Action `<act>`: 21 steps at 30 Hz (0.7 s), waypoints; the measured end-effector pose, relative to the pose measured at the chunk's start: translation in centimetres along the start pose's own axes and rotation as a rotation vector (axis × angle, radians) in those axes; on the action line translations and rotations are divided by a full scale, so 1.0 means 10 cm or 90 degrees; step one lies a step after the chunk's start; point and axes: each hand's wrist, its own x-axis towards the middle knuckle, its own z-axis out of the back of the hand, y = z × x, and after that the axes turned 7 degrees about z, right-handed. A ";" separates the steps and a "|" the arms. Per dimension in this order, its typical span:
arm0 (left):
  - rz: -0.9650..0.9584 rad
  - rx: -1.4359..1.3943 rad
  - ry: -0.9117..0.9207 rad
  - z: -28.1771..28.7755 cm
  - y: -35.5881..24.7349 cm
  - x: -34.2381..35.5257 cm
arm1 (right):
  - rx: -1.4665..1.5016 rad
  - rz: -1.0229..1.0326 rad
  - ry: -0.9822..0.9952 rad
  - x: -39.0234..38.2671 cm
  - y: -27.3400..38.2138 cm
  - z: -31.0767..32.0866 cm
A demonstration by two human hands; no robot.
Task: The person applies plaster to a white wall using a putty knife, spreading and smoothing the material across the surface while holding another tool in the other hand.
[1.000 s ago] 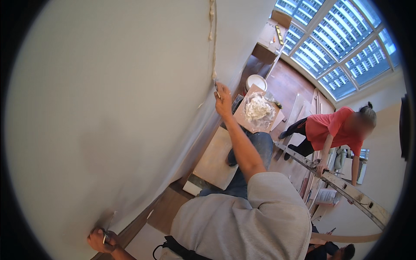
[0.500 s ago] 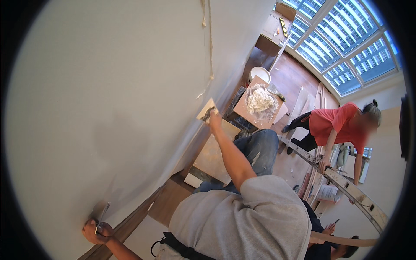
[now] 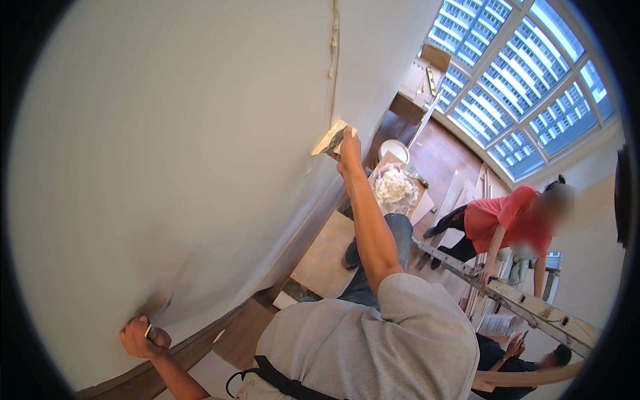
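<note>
My right hand (image 3: 348, 148) grips a wide putty knife (image 3: 328, 140), its blade at the pale wall (image 3: 200, 100). A narrow raised strip of cream-coloured filler (image 3: 333, 50) runs up the wall from just above this blade. Low on the left, my left hand (image 3: 138, 339) is closed around a second putty knife (image 3: 162, 310). Its thin blade points up beside the wall, with a shadow next to it. Part of this knife's handle is hidden by my fingers.
A heap of white putty (image 3: 395, 185) lies on a board, beside a white bucket (image 3: 393, 151). A cardboard box (image 3: 417, 81) carries a yellow level (image 3: 431, 81). A person in red (image 3: 500, 217) touches a metal ladder (image 3: 533, 308). Another person (image 3: 510, 363) is at lower right.
My right hand has moved up and slightly right with its putty knife, reaching the lower end of the filler strip. My left hand has shifted slightly up and left.
</note>
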 end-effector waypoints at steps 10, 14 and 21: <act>0.003 -0.120 -0.009 -0.01 -0.01 0.13 | -0.307 0.568 -0.010 -1.05 2.80 -1.62; 0.012 -0.132 -0.038 -0.04 -0.02 0.15 | -0.415 0.785 -0.065 -1.59 3.55 -2.15; 0.007 -0.142 -0.055 -0.08 0.00 0.11 | -0.420 1.133 -0.003 -2.74 3.39 -2.66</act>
